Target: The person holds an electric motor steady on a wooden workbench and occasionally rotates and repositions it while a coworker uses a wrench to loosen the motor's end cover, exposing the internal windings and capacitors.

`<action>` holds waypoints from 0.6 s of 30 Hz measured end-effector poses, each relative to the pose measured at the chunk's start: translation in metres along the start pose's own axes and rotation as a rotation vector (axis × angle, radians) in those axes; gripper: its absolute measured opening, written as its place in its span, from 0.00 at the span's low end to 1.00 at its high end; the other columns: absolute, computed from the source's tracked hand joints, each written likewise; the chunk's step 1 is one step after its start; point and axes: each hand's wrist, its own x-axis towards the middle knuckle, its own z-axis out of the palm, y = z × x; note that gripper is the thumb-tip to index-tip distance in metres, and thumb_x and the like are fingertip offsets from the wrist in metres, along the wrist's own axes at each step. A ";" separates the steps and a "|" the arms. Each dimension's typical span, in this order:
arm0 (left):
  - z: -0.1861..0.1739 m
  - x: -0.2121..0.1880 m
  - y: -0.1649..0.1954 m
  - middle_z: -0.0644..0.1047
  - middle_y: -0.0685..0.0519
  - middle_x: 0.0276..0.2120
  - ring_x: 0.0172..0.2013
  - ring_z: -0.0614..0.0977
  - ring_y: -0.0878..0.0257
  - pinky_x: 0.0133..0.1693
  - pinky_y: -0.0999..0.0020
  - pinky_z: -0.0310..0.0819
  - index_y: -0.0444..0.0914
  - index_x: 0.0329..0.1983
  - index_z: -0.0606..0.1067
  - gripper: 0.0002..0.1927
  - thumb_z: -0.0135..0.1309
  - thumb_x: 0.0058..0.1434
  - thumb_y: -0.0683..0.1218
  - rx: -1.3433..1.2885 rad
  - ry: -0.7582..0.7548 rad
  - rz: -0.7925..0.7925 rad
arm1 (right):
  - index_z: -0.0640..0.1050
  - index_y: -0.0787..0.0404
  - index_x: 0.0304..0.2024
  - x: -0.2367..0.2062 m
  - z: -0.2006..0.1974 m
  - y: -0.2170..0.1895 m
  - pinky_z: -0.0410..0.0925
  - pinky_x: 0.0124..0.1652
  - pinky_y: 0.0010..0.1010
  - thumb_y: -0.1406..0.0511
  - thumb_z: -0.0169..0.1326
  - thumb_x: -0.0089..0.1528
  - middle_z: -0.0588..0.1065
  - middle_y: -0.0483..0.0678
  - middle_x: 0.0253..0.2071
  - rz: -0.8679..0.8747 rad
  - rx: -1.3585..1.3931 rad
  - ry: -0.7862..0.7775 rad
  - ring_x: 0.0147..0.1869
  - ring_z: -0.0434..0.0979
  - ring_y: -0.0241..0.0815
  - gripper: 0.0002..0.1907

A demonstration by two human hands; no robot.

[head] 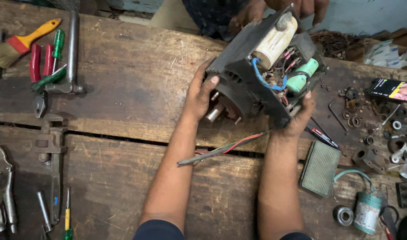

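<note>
A black electric motor (243,66) is tilted above a worn wooden workbench (123,89), its open side showing a cream cylindrical capacitor (274,42), a smaller green capacitor (301,76) and blue, red and black wires. My left hand (200,95) grips the motor's round end near the metal shaft (213,113). My right hand (299,118) holds its lower right corner. A cable with red and green wires (221,150) trails from it over the bench. Another person's hands (261,9) hold the motor's far side.
At the left lie a paintbrush (16,44), red-handled pliers (39,71), a hammer (72,49), screwdrivers, a pipe wrench (54,155) and locking pliers (1,186). At the right are a phone (392,90), several washers and nuts, a green cover plate (320,168), a bearing (343,215) and a capacitor (367,212).
</note>
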 end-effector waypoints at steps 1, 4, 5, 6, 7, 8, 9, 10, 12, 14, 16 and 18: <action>0.000 -0.001 0.000 0.71 0.41 0.66 0.66 0.71 0.53 0.68 0.61 0.60 0.33 0.73 0.64 0.40 0.55 0.65 0.61 0.008 0.003 0.001 | 0.70 0.61 0.62 0.000 -0.002 0.000 0.74 0.50 0.37 0.53 0.54 0.70 0.75 0.49 0.51 0.007 0.016 -0.004 0.50 0.78 0.44 0.25; 0.000 -0.001 0.000 0.71 0.41 0.66 0.66 0.71 0.53 0.68 0.61 0.60 0.33 0.73 0.64 0.40 0.54 0.65 0.61 0.017 0.010 -0.006 | 0.70 0.61 0.62 0.001 -0.006 0.002 0.74 0.51 0.37 0.53 0.54 0.69 0.76 0.49 0.50 0.005 0.010 0.010 0.50 0.78 0.43 0.25; 0.000 0.000 0.000 0.71 0.41 0.66 0.66 0.71 0.53 0.67 0.61 0.61 0.34 0.73 0.64 0.41 0.54 0.64 0.62 0.009 0.013 -0.019 | 0.70 0.60 0.62 0.001 -0.007 0.003 0.74 0.52 0.36 0.53 0.54 0.69 0.76 0.49 0.51 0.002 -0.001 0.020 0.50 0.78 0.42 0.25; 0.000 -0.001 0.000 0.71 0.42 0.65 0.66 0.71 0.53 0.67 0.61 0.61 0.34 0.73 0.63 0.41 0.54 0.64 0.62 0.002 0.016 -0.031 | 0.71 0.61 0.61 0.001 -0.007 0.003 0.73 0.49 0.36 0.53 0.54 0.69 0.76 0.49 0.49 0.004 0.002 0.004 0.49 0.78 0.43 0.24; -0.001 0.001 0.000 0.71 0.42 0.65 0.66 0.71 0.53 0.67 0.61 0.61 0.34 0.73 0.64 0.41 0.54 0.64 0.62 0.009 0.018 -0.024 | 0.71 0.61 0.59 0.002 -0.007 0.003 0.73 0.47 0.37 0.52 0.54 0.70 0.76 0.49 0.47 0.007 0.003 -0.010 0.47 0.78 0.43 0.23; -0.001 0.000 0.000 0.71 0.41 0.65 0.66 0.71 0.53 0.67 0.61 0.61 0.34 0.73 0.64 0.41 0.54 0.64 0.62 0.014 0.019 -0.019 | 0.71 0.61 0.58 0.002 -0.008 0.002 0.73 0.45 0.37 0.52 0.54 0.71 0.76 0.49 0.45 0.010 0.001 -0.023 0.45 0.78 0.43 0.23; 0.000 0.000 0.000 0.71 0.41 0.65 0.66 0.71 0.53 0.67 0.61 0.61 0.33 0.73 0.64 0.40 0.55 0.64 0.61 0.018 0.021 -0.013 | 0.71 0.61 0.59 0.001 -0.008 0.001 0.73 0.48 0.37 0.53 0.53 0.70 0.76 0.49 0.47 0.005 -0.001 -0.015 0.48 0.78 0.43 0.23; 0.000 -0.001 0.000 0.71 0.41 0.66 0.66 0.71 0.53 0.68 0.61 0.61 0.33 0.73 0.64 0.40 0.55 0.65 0.62 0.013 0.015 -0.004 | 0.70 0.60 0.60 0.000 -0.008 0.002 0.74 0.51 0.37 0.53 0.53 0.68 0.76 0.48 0.50 0.000 -0.001 -0.008 0.50 0.79 0.43 0.24; 0.000 0.001 0.000 0.71 0.41 0.66 0.67 0.71 0.53 0.69 0.61 0.60 0.33 0.72 0.65 0.39 0.54 0.66 0.62 0.007 0.005 0.016 | 0.70 0.60 0.61 0.002 -0.007 0.004 0.73 0.52 0.37 0.54 0.53 0.69 0.76 0.49 0.50 -0.014 0.009 -0.034 0.51 0.78 0.43 0.24; 0.000 0.000 0.000 0.71 0.41 0.66 0.66 0.71 0.53 0.68 0.61 0.60 0.33 0.72 0.65 0.40 0.55 0.65 0.61 0.005 0.006 0.010 | 0.71 0.62 0.61 0.001 -0.008 0.002 0.71 0.49 0.36 0.53 0.54 0.75 0.75 0.50 0.47 -0.031 0.018 -0.097 0.48 0.76 0.43 0.22; 0.000 0.001 0.001 0.71 0.41 0.66 0.66 0.71 0.53 0.68 0.61 0.60 0.33 0.72 0.65 0.40 0.54 0.65 0.61 0.007 0.005 0.010 | 0.70 0.61 0.63 0.001 -0.005 0.002 0.72 0.54 0.38 0.53 0.54 0.71 0.75 0.50 0.52 -0.014 0.004 -0.044 0.53 0.77 0.44 0.25; 0.000 -0.001 0.002 0.71 0.42 0.66 0.66 0.71 0.53 0.68 0.61 0.60 0.33 0.72 0.65 0.39 0.54 0.65 0.61 0.013 0.000 0.011 | 0.70 0.60 0.64 -0.001 0.000 0.000 0.73 0.58 0.40 0.54 0.53 0.69 0.75 0.49 0.55 -0.004 0.004 -0.015 0.57 0.77 0.44 0.26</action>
